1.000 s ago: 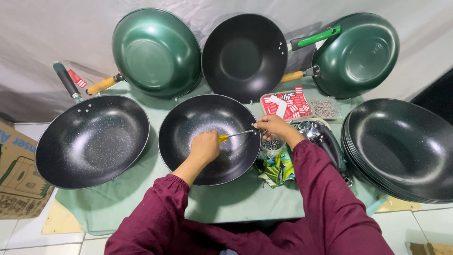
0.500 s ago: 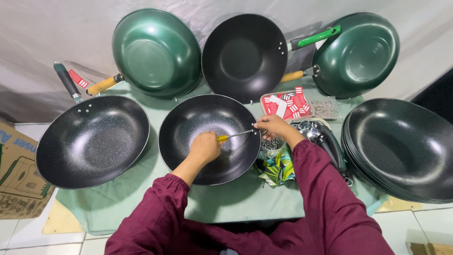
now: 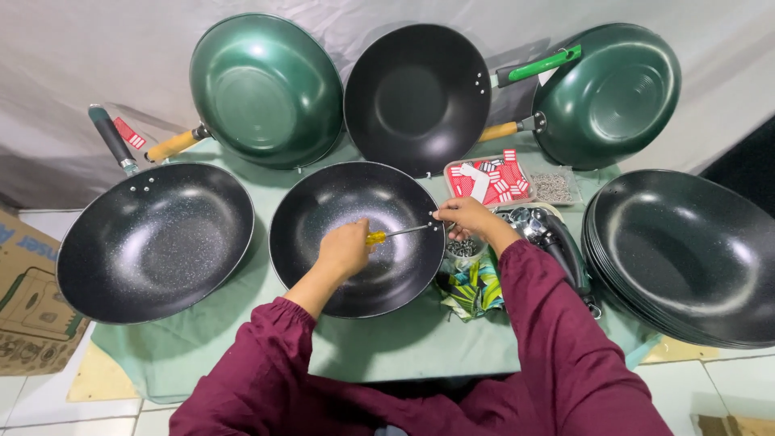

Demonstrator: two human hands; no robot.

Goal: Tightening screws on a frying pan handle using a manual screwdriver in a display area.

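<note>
A black speckled wok (image 3: 355, 278) without a handle lies in the middle of the green-covered table (image 3: 242, 339). My left hand (image 3: 345, 249) is inside it, closed on the yellow handle of a screwdriver (image 3: 393, 234). The shaft points right toward the wok's rim. My right hand (image 3: 462, 218) pinches at that rim where the screwdriver tip meets it; what it pinches is too small to tell. Both sleeves are maroon.
A black wok with a dark handle (image 3: 153, 238) sits at left. Two green woks (image 3: 266, 89) (image 3: 609, 93) and a black one (image 3: 418, 97) lean on the back wall. Stacked dark woks (image 3: 686, 250) fill the right. A red-and-white box (image 3: 488, 179), screws (image 3: 553, 187), cardboard box (image 3: 24, 299).
</note>
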